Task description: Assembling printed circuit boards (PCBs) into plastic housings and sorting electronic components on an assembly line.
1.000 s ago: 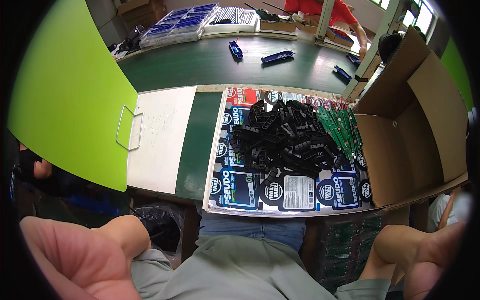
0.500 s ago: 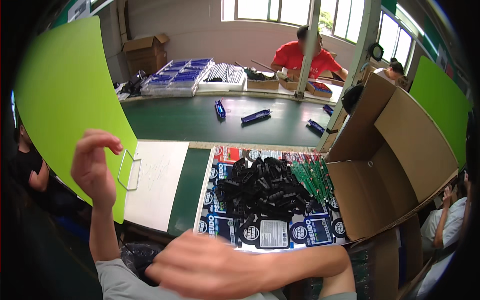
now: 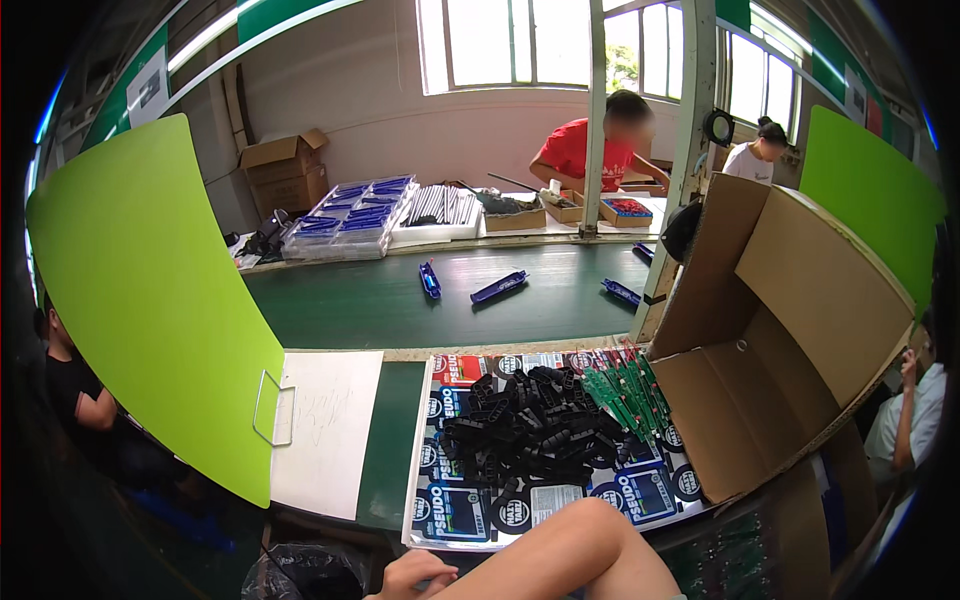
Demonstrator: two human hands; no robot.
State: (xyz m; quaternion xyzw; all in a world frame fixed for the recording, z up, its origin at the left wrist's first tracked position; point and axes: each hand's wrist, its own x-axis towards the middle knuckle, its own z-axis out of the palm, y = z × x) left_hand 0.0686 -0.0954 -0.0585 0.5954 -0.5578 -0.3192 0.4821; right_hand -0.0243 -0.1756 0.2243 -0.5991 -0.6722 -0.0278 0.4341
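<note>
Bare hand (image 3: pixel 415 575), one: at the lower edge, partly cut off, just below the near edge of the printed sheet; which hand cannot be told. Fingers curled; whether they grasp anything cannot be told.

Right forearm (image 3: pixel 560 550), bare: elbow bent, slanting down to the left, overlapping the sheet's near edge in view.

Black plastic parts (image 3: pixel 530 425), elongated, many: loose heap on the middle of the printed sheet (image 3: pixel 455 505).

Green circuit boards (image 3: pixel 625 395), narrow, with red wires: bunched at the heap's right side, on the same sheet.

Cardboard carton (image 3: pixel 830 280), open, tilted: right of the boards.

White paper sheet (image 3: pixel 325 435), scribbled: left of the printed sheet, well apart from the heap, beside a lime-green panel (image 3: pixel 150 310).

Blue shells (image 3: pixel 498 287), elongated, four: spaced along the green work surface (image 3: pixel 380 310) beyond.

Co-worker (image 3: pixel 575 150), red shirt: far side, behind a post.
</note>
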